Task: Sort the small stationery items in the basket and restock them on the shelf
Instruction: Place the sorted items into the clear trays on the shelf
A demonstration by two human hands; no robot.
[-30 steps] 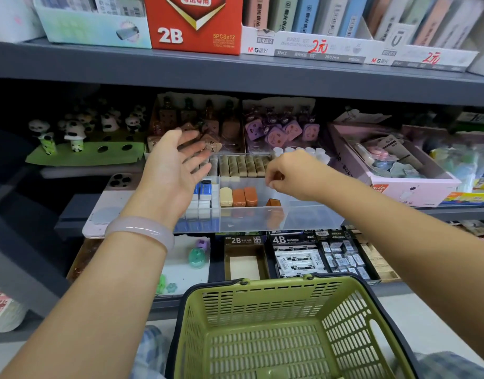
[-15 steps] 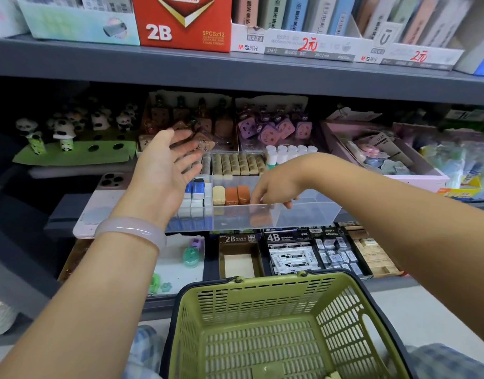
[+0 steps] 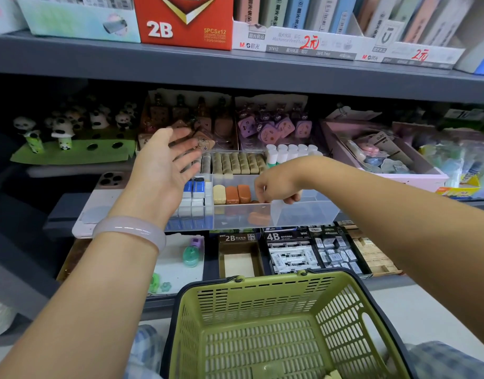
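Right hand point(image 3: 276, 187) fingertips hidden behind its knuckles — any held item unseen.

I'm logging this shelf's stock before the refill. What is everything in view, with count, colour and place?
red box: one, marked 2B, top shelf.
lead-refill displays: two white trays of pastel packs, top shelf right.
panda figures: several, black and white, on a green stand, middle shelf left.
clear tray: one, middle shelf front, with compartments.
small erasers: one cream, two orange standing in the tray; another orange one lies in front.
blue and white erasers: a stack, tray's left compartment.
pink box: one, middle shelf right.
4B erasers: many, black-white, lower shelf.
basket: one, green, bottom centre.
left hand: open, raised, pale bracelet on wrist.
right hand: fingers curled down into tray; grip contents unclear.
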